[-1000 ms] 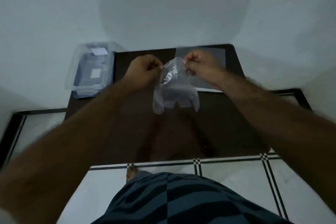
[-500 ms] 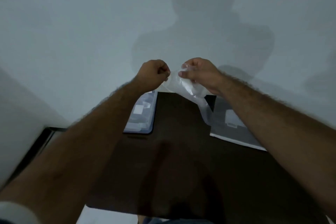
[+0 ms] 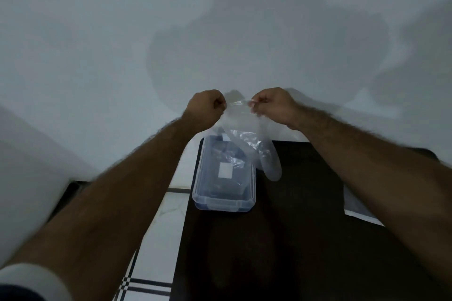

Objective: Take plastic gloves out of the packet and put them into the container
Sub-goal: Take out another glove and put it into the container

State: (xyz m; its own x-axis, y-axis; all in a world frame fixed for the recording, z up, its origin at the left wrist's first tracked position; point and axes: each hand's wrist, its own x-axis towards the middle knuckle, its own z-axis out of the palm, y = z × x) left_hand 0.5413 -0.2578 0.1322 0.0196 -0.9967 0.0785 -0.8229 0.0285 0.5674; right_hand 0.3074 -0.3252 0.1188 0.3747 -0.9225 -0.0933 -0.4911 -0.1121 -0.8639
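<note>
A clear plastic glove (image 3: 247,134) hangs between my two hands, held up by its cuff. My left hand (image 3: 205,107) pinches the cuff's left edge and my right hand (image 3: 271,105) pinches its right edge. The glove's fingers (image 3: 271,166) dangle down over the far right corner of the clear plastic container (image 3: 223,200). The container sits open on the left part of the dark table (image 3: 281,239), with a white label showing through its bottom. The packet (image 3: 354,208) lies flat on the table at the right, mostly hidden behind my right forearm.
A pale wall fills the view behind the table. White floor tiles with black stripes (image 3: 156,239) show to the left of the table. A dark frame (image 3: 73,186) stands at the far left beside my left forearm.
Both hands have carried the glove leftward from the table's middle until it hangs over the container. My view has tilted up and swung left, so the container now sits below my hands.
</note>
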